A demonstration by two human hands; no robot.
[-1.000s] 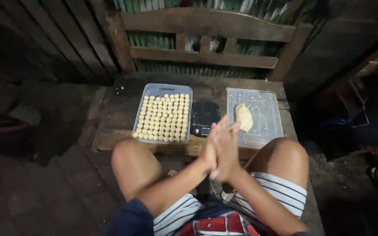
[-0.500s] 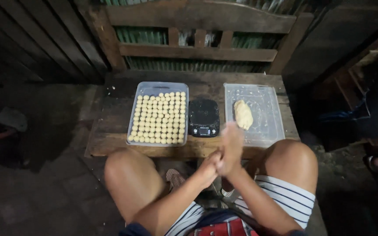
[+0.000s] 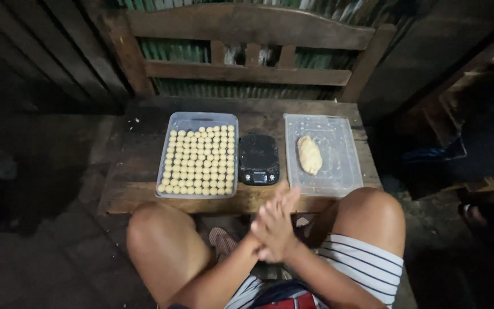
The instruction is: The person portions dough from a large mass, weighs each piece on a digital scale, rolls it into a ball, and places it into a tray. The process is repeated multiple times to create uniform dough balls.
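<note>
Hands: I see my left hand (image 3: pixel 265 237) and right hand (image 3: pixel 278 220) pressed flat together, palm to palm, between my knees just below the front edge of the surface (image 3: pixel 144 200). Both are flat against each other with fingers extended toward 12 o'clock; whether anything lies between the palms I cannot tell, since nothing shows at the edges.

Dough lump: a pale oblong piece of dough (image 3: pixel 310 154) lies in the clear shallow tray (image 3: pixel 344 177) on the right of the surface. From my hands it sits at about 1 o'clock, apart from them, with the tray's near rim between.

Long axis: the lump runs roughly 12 to 6 o'clock, tilted slightly, its near end pointing back toward my right knee.

Nearer hand: the right hand, by my judgement; it lies on the lump's side of the pair, while the left would have to cross over it.

Dough balls: rows of small pale dough balls (image 3: pixel 198 160) nearly fill the clear tray on the left (image 3: pixel 170 123), at about 11 o'clock from my hands; the far-left corner of that tray is still bare.

Scale: a small black digital kitchen scale (image 3: pixel 258 159) stands between the two trays at 12 o'clock, just beyond my fingertips, nothing on its platform.

Setting: a worn wooden bench back (image 3: pixel 247 34) rises behind the surface; the surroundings are dim.
</note>
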